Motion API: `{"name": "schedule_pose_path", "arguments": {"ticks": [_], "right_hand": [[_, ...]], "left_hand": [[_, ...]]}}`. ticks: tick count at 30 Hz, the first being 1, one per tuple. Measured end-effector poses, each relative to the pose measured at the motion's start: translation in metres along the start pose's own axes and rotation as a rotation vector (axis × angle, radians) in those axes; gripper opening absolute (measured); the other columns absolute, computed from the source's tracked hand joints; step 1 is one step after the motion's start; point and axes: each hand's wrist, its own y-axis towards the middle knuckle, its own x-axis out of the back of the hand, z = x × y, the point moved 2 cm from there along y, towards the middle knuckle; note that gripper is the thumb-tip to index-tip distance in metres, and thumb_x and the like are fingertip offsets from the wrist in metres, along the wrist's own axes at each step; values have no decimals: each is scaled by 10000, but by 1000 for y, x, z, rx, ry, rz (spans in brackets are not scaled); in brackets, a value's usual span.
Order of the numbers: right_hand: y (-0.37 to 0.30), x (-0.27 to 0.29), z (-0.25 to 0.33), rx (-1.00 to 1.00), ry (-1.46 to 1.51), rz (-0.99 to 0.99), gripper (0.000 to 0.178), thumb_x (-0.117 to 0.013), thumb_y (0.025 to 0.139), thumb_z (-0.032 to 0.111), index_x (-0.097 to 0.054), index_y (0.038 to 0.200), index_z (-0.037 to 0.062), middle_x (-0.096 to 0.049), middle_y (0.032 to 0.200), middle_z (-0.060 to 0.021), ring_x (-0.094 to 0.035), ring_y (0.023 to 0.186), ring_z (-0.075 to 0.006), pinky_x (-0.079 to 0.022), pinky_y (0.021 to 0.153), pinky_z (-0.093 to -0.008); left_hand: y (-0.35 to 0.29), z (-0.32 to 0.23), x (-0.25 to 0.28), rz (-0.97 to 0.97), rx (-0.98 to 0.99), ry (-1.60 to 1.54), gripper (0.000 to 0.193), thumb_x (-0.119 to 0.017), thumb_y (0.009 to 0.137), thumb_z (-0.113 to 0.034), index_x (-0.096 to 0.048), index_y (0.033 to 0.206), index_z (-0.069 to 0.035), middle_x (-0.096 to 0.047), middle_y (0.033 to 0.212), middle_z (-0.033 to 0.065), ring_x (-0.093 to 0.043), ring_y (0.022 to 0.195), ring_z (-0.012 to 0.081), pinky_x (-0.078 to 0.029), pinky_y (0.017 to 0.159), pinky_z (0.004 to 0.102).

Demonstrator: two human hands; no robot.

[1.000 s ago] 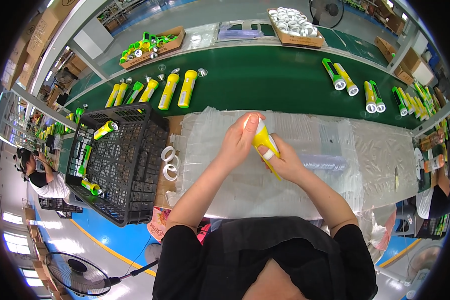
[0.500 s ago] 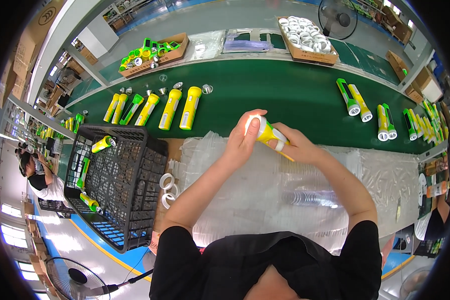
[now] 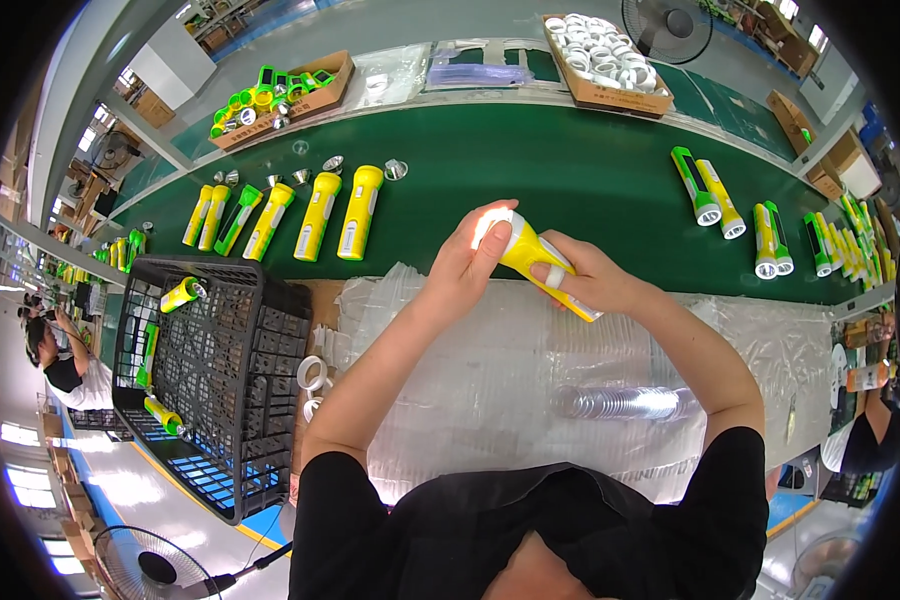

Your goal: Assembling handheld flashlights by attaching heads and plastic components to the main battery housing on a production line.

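A yellow flashlight (image 3: 526, 252) with a white head is held in both hands above the near edge of the green bench, slanting down to the right. Bright light glows at its head. My left hand (image 3: 460, 262) is wrapped round that lit end, its thumb pressed on the white rim, and covers the lens. Farther down the body, my right hand (image 3: 600, 280) grips the handle with the thumb lying along its upper side. A white band shows by that thumb; whether it is on the thumb or the flashlight I cannot tell.
Several yellow and green flashlights (image 3: 316, 217) line the bench at left, with more (image 3: 722, 202) at right. A black crate (image 3: 280, 300) holds a few. White rings (image 3: 312, 375) lie beside it. Stacked clear discs (image 3: 625, 402) rest on plastic sheeting. Behind stands a ring-filled carton (image 3: 620, 99).
The view has shifted, so bench and crate sit farther left. Both hands keep hold of the flashlight, which stays lit; more of its yellow body shows between them.
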Motion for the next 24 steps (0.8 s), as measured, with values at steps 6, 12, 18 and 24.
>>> {"name": "schedule_pose_path", "arguments": {"ticks": [6,12,18,24], "right_hand": [[-14,-10,2,75,14,8,378,-553,975,420,-498,1087,63,-586,790,-40,-592,616,-116,-479,561,-268],[-19,-17,7,100,-21,-26,366,-555,974,418,-499,1054,65,-593,767,-44,-603,609,-122,-480,559,-267],[-18,-19,2,106,-30,-51,365,-563,969,420,-499,1032,66,-600,755,-44,-611,602,-125,-485,552,-271],[-15,-15,-1,83,29,-21,386,-583,957,426,-501,1055,62,-606,783,-49,-614,612,-122,-491,561,-273]], "left_hand": [[-10,-17,-8,-33,-134,67,464,-302,1062,-398,-520,1277,-50,-583,1010,69,-543,915,149,-439,835,272],[-15,-26,-9,-28,-137,31,453,-267,1065,-384,-530,1183,-35,-563,986,79,-522,899,156,-418,822,273],[-16,-26,-10,-26,-113,15,455,-268,1065,-383,-530,1181,-30,-558,994,80,-516,901,157,-411,821,267],[-13,-21,-9,-23,-136,44,436,-283,1062,-376,-528,1193,-41,-567,973,76,-530,891,155,-426,807,273]]}}
